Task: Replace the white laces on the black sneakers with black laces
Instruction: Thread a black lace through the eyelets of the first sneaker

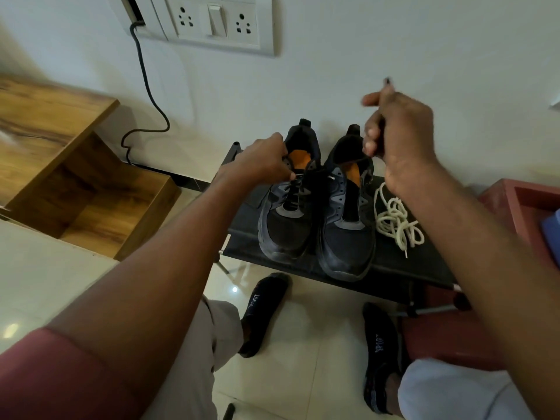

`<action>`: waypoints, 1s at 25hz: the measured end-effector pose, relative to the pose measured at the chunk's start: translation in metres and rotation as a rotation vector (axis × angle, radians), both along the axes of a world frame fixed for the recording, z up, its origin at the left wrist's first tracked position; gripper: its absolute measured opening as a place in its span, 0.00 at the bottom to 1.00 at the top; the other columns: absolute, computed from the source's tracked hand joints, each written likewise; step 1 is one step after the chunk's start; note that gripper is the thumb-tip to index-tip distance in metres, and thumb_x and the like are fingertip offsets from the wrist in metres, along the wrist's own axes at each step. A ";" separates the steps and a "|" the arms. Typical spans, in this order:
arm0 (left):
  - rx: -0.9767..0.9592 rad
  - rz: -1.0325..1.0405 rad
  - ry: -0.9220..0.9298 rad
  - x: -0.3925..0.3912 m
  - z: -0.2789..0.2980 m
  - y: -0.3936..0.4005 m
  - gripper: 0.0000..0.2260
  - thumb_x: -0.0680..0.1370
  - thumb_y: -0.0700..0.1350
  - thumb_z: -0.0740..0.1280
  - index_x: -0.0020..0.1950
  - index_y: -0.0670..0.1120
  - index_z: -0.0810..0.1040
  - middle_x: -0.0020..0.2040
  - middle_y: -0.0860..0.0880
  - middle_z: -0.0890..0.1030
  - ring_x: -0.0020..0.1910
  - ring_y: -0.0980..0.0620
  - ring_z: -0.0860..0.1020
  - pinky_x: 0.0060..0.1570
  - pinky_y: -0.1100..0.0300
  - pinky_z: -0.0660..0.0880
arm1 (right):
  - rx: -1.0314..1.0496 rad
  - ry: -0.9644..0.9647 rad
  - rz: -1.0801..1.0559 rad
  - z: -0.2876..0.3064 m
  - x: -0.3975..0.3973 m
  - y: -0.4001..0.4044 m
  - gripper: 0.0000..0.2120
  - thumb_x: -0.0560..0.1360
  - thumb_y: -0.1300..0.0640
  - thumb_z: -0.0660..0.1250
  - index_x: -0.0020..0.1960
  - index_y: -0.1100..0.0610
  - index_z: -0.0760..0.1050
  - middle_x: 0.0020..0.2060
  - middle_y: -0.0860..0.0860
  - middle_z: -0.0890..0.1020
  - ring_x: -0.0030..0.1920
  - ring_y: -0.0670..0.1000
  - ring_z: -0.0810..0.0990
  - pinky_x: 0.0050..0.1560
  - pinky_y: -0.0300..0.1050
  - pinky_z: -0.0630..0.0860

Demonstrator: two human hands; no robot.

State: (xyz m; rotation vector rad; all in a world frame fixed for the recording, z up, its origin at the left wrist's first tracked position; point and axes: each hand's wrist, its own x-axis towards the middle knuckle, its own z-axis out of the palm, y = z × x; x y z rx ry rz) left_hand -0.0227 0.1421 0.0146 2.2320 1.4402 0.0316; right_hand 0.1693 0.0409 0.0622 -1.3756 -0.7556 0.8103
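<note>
- On a low black fabric-topped metal rack (391, 268) by the white wall stand two black mesh sneakers with grey overlays and orange insoles, side by side, toes toward the person.
- Left sneaker (288, 219): a black lace (295, 189) is threaded through its lower eyelets.
- Left hand (260, 165) rests at that shoe's collar, fingers curled and pinching the lace by the upper eyelets.
- Right sneaker (348, 228) has bare eyelets with the tongue showing.
- Right hand (397, 131) is raised above the right sneaker, fingers closed round a strand of the black lace; its tip pokes out above the knuckles, and the strand runs taut down toward the left shoe.
- Loose white cord laces (397, 219) lie in a tangle on the rack, just right of the right sneaker.
- Below the rack, two feet in black socks (263, 310) rest on glossy cream floor tiles (45, 283).
- At left is a wooden open-fronted cabinet (78, 183); above it, a white socket panel (215, 22) with a dark cable (148, 95) hanging down.
</note>
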 end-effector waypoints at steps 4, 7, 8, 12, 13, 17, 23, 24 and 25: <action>-0.073 0.026 -0.071 -0.008 -0.004 0.011 0.12 0.73 0.44 0.80 0.49 0.40 0.82 0.42 0.44 0.85 0.45 0.45 0.84 0.50 0.48 0.81 | -0.180 -0.392 0.187 -0.015 -0.024 0.001 0.11 0.86 0.58 0.61 0.56 0.54 0.83 0.34 0.51 0.83 0.23 0.43 0.70 0.26 0.37 0.67; -0.012 0.113 -0.037 -0.015 -0.008 0.014 0.07 0.72 0.43 0.78 0.46 0.50 0.82 0.46 0.48 0.84 0.48 0.44 0.83 0.55 0.44 0.81 | -0.162 -0.435 0.267 -0.022 -0.031 0.002 0.11 0.85 0.53 0.66 0.52 0.54 0.86 0.29 0.50 0.80 0.25 0.41 0.72 0.33 0.32 0.69; 0.027 0.108 -0.038 -0.015 -0.007 0.014 0.08 0.73 0.43 0.76 0.48 0.52 0.81 0.49 0.49 0.83 0.51 0.44 0.82 0.56 0.44 0.80 | -0.166 -0.452 0.306 -0.022 -0.032 0.001 0.11 0.85 0.54 0.66 0.52 0.54 0.86 0.27 0.48 0.78 0.25 0.41 0.72 0.33 0.30 0.68; -0.261 -0.059 -0.642 -0.012 0.018 0.007 0.13 0.84 0.38 0.65 0.69 0.43 0.77 0.60 0.42 0.84 0.59 0.47 0.82 0.59 0.57 0.80 | -0.151 -0.464 0.446 -0.022 -0.034 0.000 0.12 0.86 0.57 0.64 0.54 0.58 0.85 0.25 0.48 0.75 0.23 0.41 0.69 0.29 0.29 0.67; -0.361 -0.085 -0.758 -0.012 0.025 0.004 0.12 0.86 0.41 0.62 0.68 0.41 0.76 0.58 0.40 0.84 0.58 0.44 0.83 0.59 0.57 0.79 | -0.126 -0.456 0.425 -0.022 -0.035 0.000 0.12 0.86 0.57 0.64 0.54 0.58 0.85 0.26 0.49 0.75 0.24 0.41 0.70 0.29 0.30 0.67; -0.452 0.054 -0.802 -0.016 0.029 0.003 0.12 0.87 0.50 0.60 0.61 0.43 0.76 0.34 0.49 0.79 0.45 0.42 0.85 0.60 0.44 0.77 | -0.093 -0.305 0.136 -0.026 -0.027 0.005 0.11 0.85 0.56 0.64 0.53 0.56 0.85 0.29 0.51 0.78 0.25 0.45 0.72 0.27 0.38 0.70; -0.365 0.191 -0.950 -0.008 0.027 0.006 0.06 0.84 0.41 0.65 0.61 0.45 0.76 0.35 0.49 0.77 0.31 0.52 0.73 0.35 0.60 0.71 | -0.296 -0.973 0.080 -0.049 -0.023 0.010 0.21 0.77 0.57 0.73 0.69 0.54 0.78 0.63 0.53 0.79 0.63 0.54 0.79 0.65 0.52 0.77; -0.363 0.158 -0.938 -0.003 0.029 0.001 0.07 0.83 0.41 0.67 0.61 0.44 0.76 0.34 0.48 0.77 0.30 0.52 0.72 0.33 0.61 0.70 | -0.216 -0.967 0.150 -0.049 -0.027 0.010 0.23 0.77 0.56 0.74 0.70 0.54 0.77 0.64 0.51 0.79 0.65 0.51 0.77 0.66 0.47 0.75; -0.363 0.137 -0.935 0.002 0.030 -0.003 0.08 0.82 0.42 0.69 0.60 0.42 0.76 0.33 0.48 0.77 0.29 0.52 0.72 0.31 0.61 0.70 | -0.143 -0.879 0.199 -0.047 -0.033 0.010 0.20 0.77 0.55 0.75 0.68 0.53 0.79 0.61 0.48 0.81 0.62 0.46 0.79 0.64 0.40 0.75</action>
